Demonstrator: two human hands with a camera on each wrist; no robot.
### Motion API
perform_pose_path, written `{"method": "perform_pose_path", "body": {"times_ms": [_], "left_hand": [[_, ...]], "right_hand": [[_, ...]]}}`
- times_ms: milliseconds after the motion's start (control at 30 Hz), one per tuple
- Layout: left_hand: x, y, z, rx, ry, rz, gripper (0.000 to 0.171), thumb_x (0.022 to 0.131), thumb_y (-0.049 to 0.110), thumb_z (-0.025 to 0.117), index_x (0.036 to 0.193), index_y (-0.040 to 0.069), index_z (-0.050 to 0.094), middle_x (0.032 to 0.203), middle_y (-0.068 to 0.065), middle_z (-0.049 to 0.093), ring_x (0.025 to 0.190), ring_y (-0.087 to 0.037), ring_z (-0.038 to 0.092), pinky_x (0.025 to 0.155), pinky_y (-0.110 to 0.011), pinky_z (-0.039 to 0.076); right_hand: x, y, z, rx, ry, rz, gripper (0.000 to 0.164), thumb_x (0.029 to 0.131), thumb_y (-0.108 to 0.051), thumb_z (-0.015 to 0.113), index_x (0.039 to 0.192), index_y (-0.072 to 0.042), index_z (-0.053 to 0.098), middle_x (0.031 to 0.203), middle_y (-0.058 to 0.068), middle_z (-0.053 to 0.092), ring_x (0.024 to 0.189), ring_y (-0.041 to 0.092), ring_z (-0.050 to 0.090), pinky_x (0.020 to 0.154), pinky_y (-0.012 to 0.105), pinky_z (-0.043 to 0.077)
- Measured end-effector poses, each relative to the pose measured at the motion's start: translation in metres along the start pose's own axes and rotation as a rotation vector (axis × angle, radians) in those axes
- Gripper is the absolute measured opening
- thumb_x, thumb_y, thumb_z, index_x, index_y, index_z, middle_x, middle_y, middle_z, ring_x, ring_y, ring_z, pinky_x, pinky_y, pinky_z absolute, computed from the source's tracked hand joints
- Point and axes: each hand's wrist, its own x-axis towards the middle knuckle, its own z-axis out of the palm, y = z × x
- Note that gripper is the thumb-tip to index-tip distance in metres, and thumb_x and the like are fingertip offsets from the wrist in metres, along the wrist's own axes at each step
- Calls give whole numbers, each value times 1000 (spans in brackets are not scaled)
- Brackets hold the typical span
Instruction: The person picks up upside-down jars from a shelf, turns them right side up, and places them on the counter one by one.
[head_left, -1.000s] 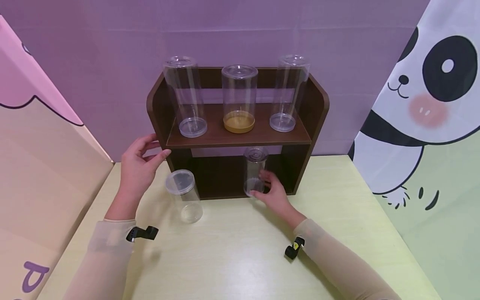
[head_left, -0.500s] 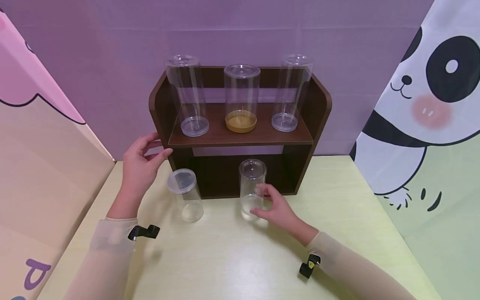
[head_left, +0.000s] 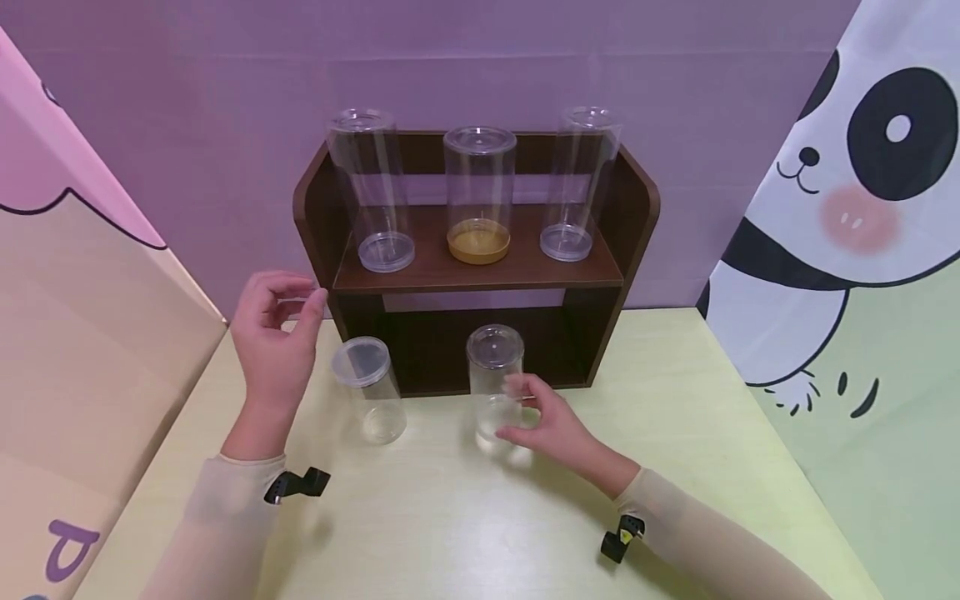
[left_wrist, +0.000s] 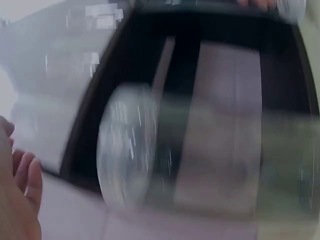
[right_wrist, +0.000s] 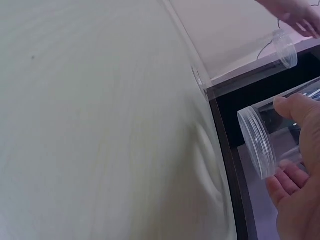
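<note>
My right hand (head_left: 555, 425) grips a clear plastic jar (head_left: 489, 379) low on its side, thumb and fingers around it. Its lidded end (right_wrist: 257, 142) points down, and it appears slightly above the table in front of the lower shelf. My left hand (head_left: 273, 342) hangs beside the left side of the brown rack (head_left: 480, 288), fingers loosely bent and holding nothing. Near that hand another clear jar (head_left: 378, 396) stands on the table, its whitish lid on top. In the left wrist view this jar (left_wrist: 130, 150) is blurred.
On the upper shelf stand two taller clear jars (head_left: 382, 192) (head_left: 577, 187) at the sides, and a jar with a golden lid at its base (head_left: 478, 242) between them. A pale table (head_left: 465, 533) lies in front. Purple cloth (head_left: 480, 58) hangs behind.
My right hand has brought its jar forward out of the lower shelf and slightly left. My left hand has come away from the rack's side and moved a little left.
</note>
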Motion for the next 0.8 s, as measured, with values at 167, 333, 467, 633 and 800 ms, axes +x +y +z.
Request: {"method": "perform_pose_path", "body": {"times_ms": [167,333,467,633,800], "left_hand": [[-20,29,32,-9,-365,121,36,88,-4,88,120,-5,73,122,-12,70,111,-21,67,94,-26,59],[-42,43,65,109,-696,36,77,84,25,101,149,12,62,150,-4,56,138,-23,56,111,-42,55],[-52,42,82,189,-835,-32,91,84,39,100,159,16,54,157,1,52,144,-21,53,118,-46,51],[-56,40,90,179,-838,-41,83,87,39,98,156,14,59,150,1,59,136,-19,60,113,-45,55],[-56,38,88,142,-797,-52,76,88,32,98,152,13,62,145,2,63,124,-17,64,106,-43,58]], "right_hand": [[-2,-3,3,-10,-34,-19,69,87,-7,96,145,-6,59,138,9,68,132,29,63,118,50,51],[-3,-5,5,-33,-58,-53,67,87,-10,97,143,-7,60,140,5,67,133,25,62,118,51,52],[-2,-6,5,-50,-76,-97,66,87,-12,97,143,-12,61,140,0,66,134,22,61,118,52,52],[-2,-8,4,-70,-89,-133,70,87,-11,97,146,-15,60,142,-3,65,134,20,61,117,50,53],[-1,-9,1,-86,-79,-140,70,88,-13,97,148,-18,61,142,-4,65,133,19,61,117,47,52]]}}
